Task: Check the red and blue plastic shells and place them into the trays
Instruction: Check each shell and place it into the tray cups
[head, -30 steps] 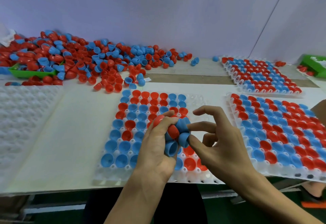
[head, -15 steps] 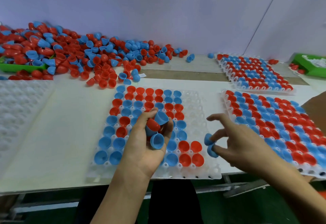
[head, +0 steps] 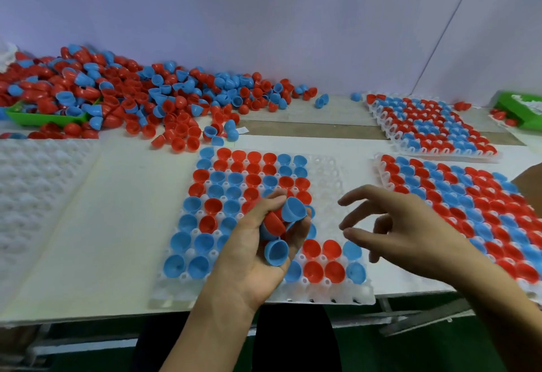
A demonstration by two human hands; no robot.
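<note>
Having dropped its two blue shells, the right hand (head: 410, 231) is hovering, fingers spread and empty, while the left hand (head: 258, 248) is gripping a cluster of small red and blue plastic half-shells (head: 281, 225); take one at a time, seating it cup-up in the clear plastic cell tray (head: 328, 175).

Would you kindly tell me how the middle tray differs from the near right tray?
The middle tray has bare pockets along its right side; the near right tray looks full. The left hand, gripping shells, hovers over the middle tray; nothing covers the right one's middle. Both hold red and blue shells.
</note>
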